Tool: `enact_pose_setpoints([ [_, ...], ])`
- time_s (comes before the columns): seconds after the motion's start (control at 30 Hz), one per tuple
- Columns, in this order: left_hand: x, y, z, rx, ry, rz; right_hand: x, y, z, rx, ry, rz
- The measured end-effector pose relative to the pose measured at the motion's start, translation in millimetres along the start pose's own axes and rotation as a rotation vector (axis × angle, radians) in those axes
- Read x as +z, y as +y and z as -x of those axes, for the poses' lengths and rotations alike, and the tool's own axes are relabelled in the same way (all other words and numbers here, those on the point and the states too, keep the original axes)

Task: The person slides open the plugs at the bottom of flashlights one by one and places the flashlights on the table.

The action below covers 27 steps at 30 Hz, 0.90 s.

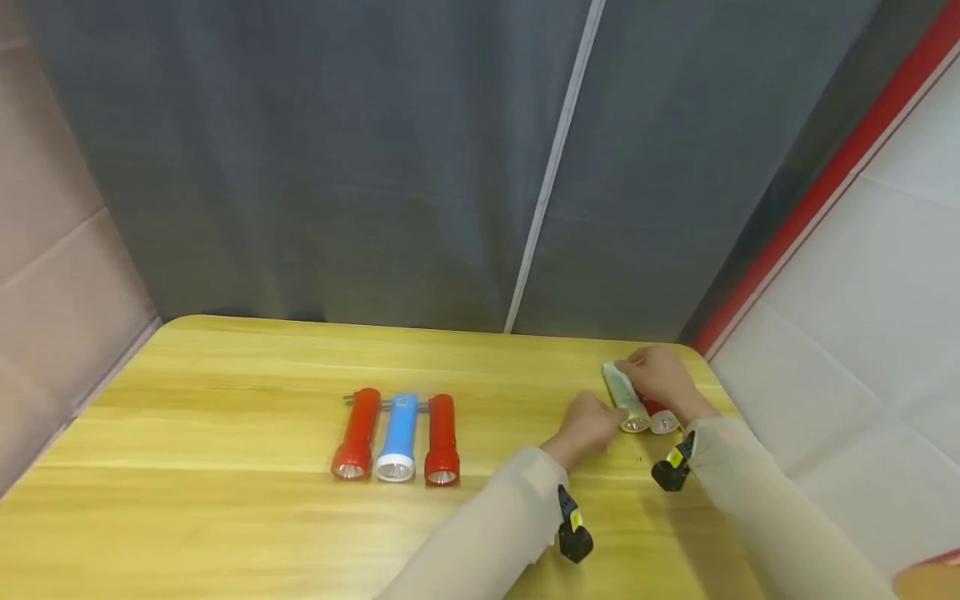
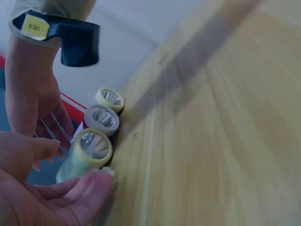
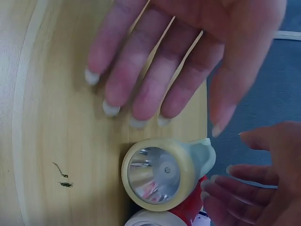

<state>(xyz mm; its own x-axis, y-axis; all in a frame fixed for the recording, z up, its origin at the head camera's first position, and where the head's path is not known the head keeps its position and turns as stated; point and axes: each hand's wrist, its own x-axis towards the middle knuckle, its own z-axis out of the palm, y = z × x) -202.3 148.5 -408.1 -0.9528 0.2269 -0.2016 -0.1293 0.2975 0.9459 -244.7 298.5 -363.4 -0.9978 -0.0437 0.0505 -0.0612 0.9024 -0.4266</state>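
Note:
At the right end of the table, a pale green flashlight (image 1: 621,390) lies with its cream-rimmed lens (image 3: 155,174) facing me. Right beside it is a red flashlight (image 1: 654,408) with a whitish rim. A third flashlight (image 2: 112,97) with a cream rim is mostly hidden by my right hand in the head view. My left hand (image 1: 591,423) is beside the green flashlight's head, fingers extended and thumb apart. My right hand (image 1: 660,379) reaches over the flashlights, its loosely extended fingertips right at the green one's rear part.
Left of centre, a red flashlight (image 1: 358,433), a blue one (image 1: 399,437) and another red one (image 1: 442,440) lie in a row, thin grey bars (image 1: 386,406) showing behind them. A dark curtain (image 1: 337,167) stands behind the table, a white panel (image 1: 885,275) to the right.

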Motion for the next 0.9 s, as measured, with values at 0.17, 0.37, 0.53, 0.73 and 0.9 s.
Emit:
enact_pose_setpoints([
  [0.17, 4.5, -1.6, -4.0, -0.073, 0.019, 0.061, 8.2, -2.1, -5.6, 0.001, -0.018, 0.024],
  [0.37, 6.7, -2.2, -7.0, -0.071, 0.041, 0.039, 13.7, -5.5, -8.7, 0.037, -0.023, 0.068],
  [0.53, 8.4, -2.9, -10.4, -0.050, 0.062, 0.028, 17.6, -8.0, -9.2, 0.113, -0.035, 0.111],
  [0.73, 14.9, -2.7, -11.7, 0.053, 0.086, -0.124, 21.8, -7.4, -10.0, 0.152, -0.030, 0.176],
  [0.9, 18.5, -5.5, -10.1, 0.043, 0.097, -0.133, 24.2, -8.4, -6.5, 0.124, -0.016, 0.199],
])
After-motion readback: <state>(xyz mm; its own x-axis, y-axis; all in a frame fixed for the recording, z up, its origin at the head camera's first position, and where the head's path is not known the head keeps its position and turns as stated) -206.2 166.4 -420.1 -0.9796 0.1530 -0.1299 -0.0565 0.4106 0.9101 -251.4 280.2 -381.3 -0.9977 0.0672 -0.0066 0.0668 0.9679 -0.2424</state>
